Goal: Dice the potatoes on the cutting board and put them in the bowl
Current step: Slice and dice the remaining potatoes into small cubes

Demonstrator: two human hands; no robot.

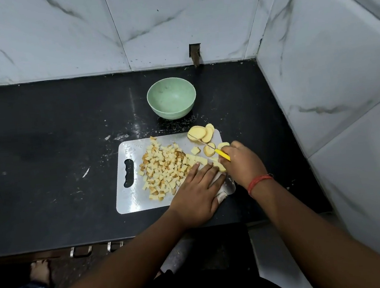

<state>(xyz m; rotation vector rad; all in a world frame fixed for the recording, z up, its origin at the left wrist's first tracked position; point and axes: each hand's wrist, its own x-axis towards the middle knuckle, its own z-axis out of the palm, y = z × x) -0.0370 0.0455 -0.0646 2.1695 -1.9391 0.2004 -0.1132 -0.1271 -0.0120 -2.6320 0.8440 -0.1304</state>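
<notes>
Marble-patterned wall tiles close in the black surface on two sides. At centre frame sits a pale cutting board, heaped with diced potato. Uncut potato slices lie at the board's upper right corner. The right hand has its grip closed around a yellow-handled knife, blade pointing toward the slices. The left hand lies flat, fingers extended, pressing on potato pieces just beside the knife hand. Above the board, a green bowl stands empty.
</notes>
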